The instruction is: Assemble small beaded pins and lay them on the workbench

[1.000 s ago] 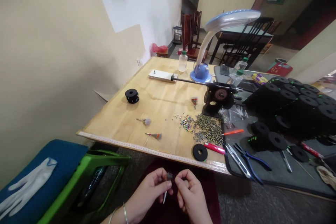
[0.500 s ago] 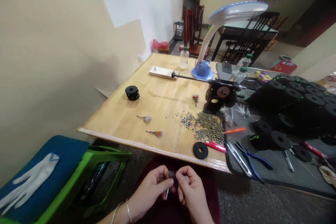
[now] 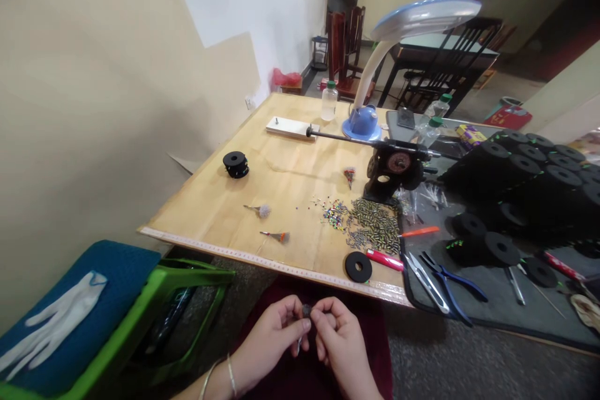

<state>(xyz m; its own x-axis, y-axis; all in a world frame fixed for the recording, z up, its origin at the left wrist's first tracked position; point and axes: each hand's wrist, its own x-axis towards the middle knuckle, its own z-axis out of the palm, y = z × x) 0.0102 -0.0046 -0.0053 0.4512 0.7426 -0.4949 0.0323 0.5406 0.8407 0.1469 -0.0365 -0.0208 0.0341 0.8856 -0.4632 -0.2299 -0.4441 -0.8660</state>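
Observation:
Over my lap, just off the table's front edge, my left hand (image 3: 285, 325) pinches a small dark bristly bundle (image 3: 306, 310) between thumb and fingers. A thin white end (image 3: 299, 345) pokes out below these fingers. Close against the bundle's right side is my right hand (image 3: 338, 332), thumb and forefinger pressed together; whatever lies between those tips is too small to make out. On the table ahead lie a cone-shaped bundle with an orange band (image 3: 276, 237), one with a pale, fuzzy head (image 3: 260, 210) and a red-banded one (image 3: 349, 177).
A black foam ring (image 3: 358, 267) and red-handled tool (image 3: 384, 260) lie near the front edge. Beyond are small metal pieces (image 3: 375, 225), coloured beads (image 3: 334, 215), a black winding device (image 3: 391, 169) and a lamp (image 3: 362, 122). Scissors (image 3: 427, 284), pliers (image 3: 450, 284) and black foam spools (image 3: 510, 169) occupy the right.
My fingers have shifted slightly around the small bundle, and less of the white end shows below my left hand. Things on the table stay put.

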